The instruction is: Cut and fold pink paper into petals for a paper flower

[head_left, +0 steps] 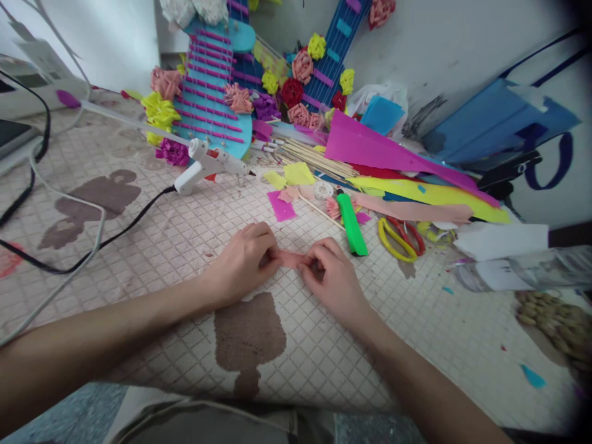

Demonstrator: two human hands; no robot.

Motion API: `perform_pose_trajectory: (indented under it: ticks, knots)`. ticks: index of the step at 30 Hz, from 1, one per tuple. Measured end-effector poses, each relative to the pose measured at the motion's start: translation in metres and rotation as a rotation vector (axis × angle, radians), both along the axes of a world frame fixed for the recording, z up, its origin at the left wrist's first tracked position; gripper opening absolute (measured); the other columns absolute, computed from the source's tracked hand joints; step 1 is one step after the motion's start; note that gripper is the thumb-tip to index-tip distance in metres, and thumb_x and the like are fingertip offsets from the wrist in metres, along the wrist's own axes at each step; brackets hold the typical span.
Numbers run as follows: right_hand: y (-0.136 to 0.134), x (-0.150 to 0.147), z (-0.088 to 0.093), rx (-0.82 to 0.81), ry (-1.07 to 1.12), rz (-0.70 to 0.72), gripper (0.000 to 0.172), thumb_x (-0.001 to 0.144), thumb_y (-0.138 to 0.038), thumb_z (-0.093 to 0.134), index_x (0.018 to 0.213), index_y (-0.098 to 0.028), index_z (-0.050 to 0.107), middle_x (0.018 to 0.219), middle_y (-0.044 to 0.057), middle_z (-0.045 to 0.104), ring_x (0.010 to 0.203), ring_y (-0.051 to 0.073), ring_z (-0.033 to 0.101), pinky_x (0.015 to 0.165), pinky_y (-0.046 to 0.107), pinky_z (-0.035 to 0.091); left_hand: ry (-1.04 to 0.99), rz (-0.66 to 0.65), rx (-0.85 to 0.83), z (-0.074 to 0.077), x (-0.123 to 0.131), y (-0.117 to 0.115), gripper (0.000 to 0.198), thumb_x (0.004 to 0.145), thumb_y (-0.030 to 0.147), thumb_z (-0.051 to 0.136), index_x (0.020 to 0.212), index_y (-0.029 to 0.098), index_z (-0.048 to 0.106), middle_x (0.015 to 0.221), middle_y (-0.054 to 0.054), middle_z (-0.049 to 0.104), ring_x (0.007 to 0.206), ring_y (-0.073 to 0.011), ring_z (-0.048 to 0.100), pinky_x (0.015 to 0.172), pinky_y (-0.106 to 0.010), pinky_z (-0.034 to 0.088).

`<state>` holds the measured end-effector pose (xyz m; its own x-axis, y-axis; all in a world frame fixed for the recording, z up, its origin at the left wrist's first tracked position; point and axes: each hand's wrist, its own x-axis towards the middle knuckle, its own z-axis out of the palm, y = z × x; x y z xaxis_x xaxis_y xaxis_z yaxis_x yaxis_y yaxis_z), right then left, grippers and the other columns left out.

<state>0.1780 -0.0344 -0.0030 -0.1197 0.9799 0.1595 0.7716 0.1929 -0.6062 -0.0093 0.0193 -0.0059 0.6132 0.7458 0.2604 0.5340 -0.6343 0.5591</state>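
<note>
Pinching pink strip; probably paper

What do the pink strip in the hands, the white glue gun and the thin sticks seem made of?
Pink strip: probably paper, matte, showing no shine. White glue gun: likely hard plastic, smooth, with a moulded shape. Thin sticks: apparently bamboo or wood, unpainted, straw-coloured.

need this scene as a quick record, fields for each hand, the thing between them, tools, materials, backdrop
left hand: pinching one end of a pink strip
right hand: pinching the strip's other end
tools: white glue gun, beyond the left hand; scissors with yellow and red handles, beyond the right
materials: thin wooden sticks, magenta sheet, yellow sheet
backdrop: light-blue panel with pink rods, flowers around it
</note>
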Motion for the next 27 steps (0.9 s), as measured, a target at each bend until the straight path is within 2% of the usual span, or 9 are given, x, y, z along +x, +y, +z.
perform_pose_trajectory:
  ticks: [7, 12, 14, 18, 21, 27]
  knots:
    - [0.0003, 0.0015, 0.0033, -0.011, 0.057, 0.048, 0.015, 0.081, -0.007, 0.051, 0.083, -0.021, 0.055, 0.089, 0.003, 0.053, 0.076, 0.014, 0.054, 0.067, 0.029, 0.046, -0.025, -0.034, -0.080, 0.0047, -0.0009, -0.0021, 0.009, 0.083, 0.012, 0.055, 0.082, 0.015, 0.063, 0.087, -0.006, 0.056, 0.089, -0.0201, 0.053, 0.077, -0.034, 0.044]
    - [0.0014, -0.0047, 0.0008, -0.012, -0.048, -0.010, 0.004, 0.085, -0.018, 0.052, 0.082, -0.020, 0.055, 0.089, 0.004, 0.054, 0.079, 0.018, 0.056, 0.069, 0.032, 0.046, 0.041, -0.008, -0.036, 0.0046, 0.0028, -0.0016, 0.013, 0.086, 0.024, 0.057, 0.079, 0.015, 0.063, 0.085, -0.006, 0.057, 0.085, -0.0201, 0.054, 0.077, -0.035, 0.044]
    - [0.0025, -0.0070, -0.0008, -0.008, -0.108, -0.037, 0.006, 0.086, -0.023, 0.054, 0.080, -0.019, 0.053, 0.088, 0.005, 0.054, 0.079, 0.019, 0.056, 0.069, 0.033, 0.046, 0.093, 0.022, 0.003, 0.0040, 0.0053, -0.0023, 0.015, 0.085, 0.027, 0.058, 0.077, 0.015, 0.061, 0.084, -0.006, 0.057, 0.085, -0.0211, 0.054, 0.077, -0.037, 0.043]
    - [0.0031, -0.0053, -0.0024, 0.004, -0.099, -0.024, 0.004, 0.085, -0.020, 0.052, 0.082, -0.020, 0.052, 0.089, 0.005, 0.055, 0.079, 0.019, 0.056, 0.069, 0.033, 0.046, 0.112, 0.067, 0.041, 0.0018, 0.0083, -0.0039, 0.006, 0.082, 0.021, 0.059, 0.080, 0.016, 0.057, 0.086, -0.006, 0.057, 0.086, -0.0221, 0.053, 0.074, -0.037, 0.042]
    - [0.0019, -0.0022, -0.0023, 0.016, -0.045, 0.015, 0.008, 0.084, -0.014, 0.049, 0.086, -0.021, 0.052, 0.091, 0.004, 0.056, 0.081, 0.018, 0.057, 0.071, 0.033, 0.047, 0.081, 0.068, 0.029, 0.0005, 0.0082, -0.0046, 0.004, 0.080, 0.016, 0.058, 0.083, 0.016, 0.055, 0.087, -0.005, 0.058, 0.085, -0.0209, 0.053, 0.073, -0.035, 0.041]
    - [0.0008, -0.0038, -0.0012, -0.011, -0.047, -0.014, 0.006, 0.085, -0.023, 0.056, 0.087, -0.021, 0.051, 0.092, 0.005, 0.055, 0.081, 0.019, 0.057, 0.071, 0.034, 0.049, 0.087, 0.066, 0.027, 0.0003, 0.0075, -0.0053, 0.005, 0.078, 0.013, 0.056, 0.082, 0.016, 0.055, 0.087, -0.005, 0.058, 0.085, -0.0208, 0.052, 0.075, -0.036, 0.041]
